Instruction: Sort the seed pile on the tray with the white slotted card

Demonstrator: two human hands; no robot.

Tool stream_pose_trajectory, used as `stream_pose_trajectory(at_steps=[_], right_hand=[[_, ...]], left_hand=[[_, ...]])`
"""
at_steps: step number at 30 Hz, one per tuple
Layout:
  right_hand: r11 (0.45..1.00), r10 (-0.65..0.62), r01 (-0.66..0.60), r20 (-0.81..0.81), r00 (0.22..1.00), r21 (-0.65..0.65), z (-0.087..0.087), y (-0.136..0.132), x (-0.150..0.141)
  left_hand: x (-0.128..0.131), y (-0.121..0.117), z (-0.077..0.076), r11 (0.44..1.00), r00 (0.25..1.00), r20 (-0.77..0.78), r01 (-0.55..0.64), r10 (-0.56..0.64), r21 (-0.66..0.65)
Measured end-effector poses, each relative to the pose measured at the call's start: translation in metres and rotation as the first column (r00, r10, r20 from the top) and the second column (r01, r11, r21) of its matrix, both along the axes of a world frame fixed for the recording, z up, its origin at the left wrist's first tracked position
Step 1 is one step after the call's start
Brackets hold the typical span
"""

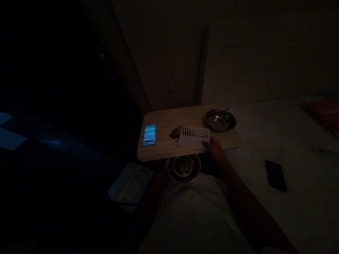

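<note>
My right hand (213, 146) grips the near right corner of a flat white panel (193, 142) with a row of slots along its far edge. The panel lies over or just above the wooden tabletop (164, 150), beside a small pile of dark, loose bits (174, 133). Crumbs are scattered around the pile. Below the table's near edge, my left hand (163, 174) holds the left rim of a round metal bowl (183, 167). Dark and reddish marks show inside that bowl, too dim to make out. The left fingers are mostly in shadow.
A second metal bowl (220, 120) with a handle sticking out stands at the table's back right. A lit screen (149, 134) lies on its left side. A dark phone (275, 175) rests on the bed (299, 211). Left of my lap is a pale box-like item (131, 183).
</note>
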State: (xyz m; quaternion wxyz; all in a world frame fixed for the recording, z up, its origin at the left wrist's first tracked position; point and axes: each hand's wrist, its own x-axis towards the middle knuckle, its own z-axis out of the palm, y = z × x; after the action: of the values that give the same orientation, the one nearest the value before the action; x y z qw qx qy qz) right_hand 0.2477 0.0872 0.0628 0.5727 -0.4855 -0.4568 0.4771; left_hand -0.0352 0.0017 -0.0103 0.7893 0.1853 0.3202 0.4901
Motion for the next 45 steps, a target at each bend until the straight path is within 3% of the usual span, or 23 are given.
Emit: stream_pose_trajectory(at_steps=[5,22,29,40,45], right_hand=[[1.0,0.006,-0.006,-0.007,1.0,0.008,0.0023,-0.0013,-0.0003],[0.999,0.037,-0.037,0.006,0.999,0.009,0.0051,-0.0028,-0.0006],[0.998,0.057,-0.057,-0.021,0.998,0.023,0.003,-0.003,-0.0012],[0.997,0.064,-0.067,0.066,0.996,0.044,0.0073,-0.0029,-0.0001],[0.995,0.087,-0.09,0.064,0.994,0.045,0.0089,-0.0043,0.0003]], left_hand=[[0.0018,-0.0002,0.0017,0.999,0.999,0.009,-0.041,0.041,-0.008],[0.0001,-0.0014,0.0064,1.0,1.0,-0.004,-0.01,0.01,-0.007],[-0.001,-0.0006,0.0026,0.999,0.999,-0.018,-0.027,0.026,-0.031],[-0.0011,-0.0006,-0.0007,0.999,0.999,-0.041,-0.007,0.005,-0.044],[-0.001,-0.001,-0.0012,0.999,1.0,-0.009,-0.014,0.014,0.034]])
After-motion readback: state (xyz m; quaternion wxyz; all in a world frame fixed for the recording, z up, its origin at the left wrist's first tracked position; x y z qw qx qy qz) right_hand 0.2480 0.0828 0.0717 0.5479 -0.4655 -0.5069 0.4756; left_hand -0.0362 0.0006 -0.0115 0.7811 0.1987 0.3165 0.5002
